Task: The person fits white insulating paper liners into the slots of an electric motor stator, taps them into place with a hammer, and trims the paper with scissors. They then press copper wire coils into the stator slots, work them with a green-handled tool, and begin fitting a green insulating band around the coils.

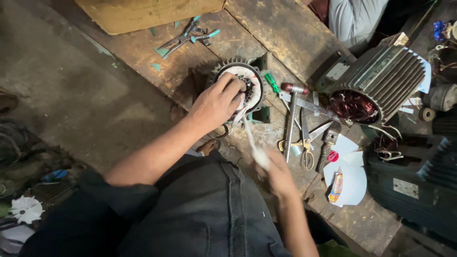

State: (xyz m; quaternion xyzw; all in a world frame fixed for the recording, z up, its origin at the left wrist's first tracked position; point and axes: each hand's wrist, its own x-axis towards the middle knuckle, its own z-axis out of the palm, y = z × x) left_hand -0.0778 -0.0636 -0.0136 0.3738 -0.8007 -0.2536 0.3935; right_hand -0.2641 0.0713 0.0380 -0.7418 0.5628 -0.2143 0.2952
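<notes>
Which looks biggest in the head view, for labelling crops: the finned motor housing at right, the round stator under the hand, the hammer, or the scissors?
1. Finned motor housing
2. Round stator, partly covered by the left hand
3. Hammer
4. Scissors; similar in length to the hammer, so their order is unsure.

**Packages and labels on the workbench**

A small orange-and-yellow packet (335, 187) lies on white paper sheets near the workbench's (285, 28) right edge. A pale rectangular nameplate (337, 71) sits on the grey finned motor at the far right. Another silver plate (405, 188) is fixed to the dark motor casing beyond the right edge.
</notes>
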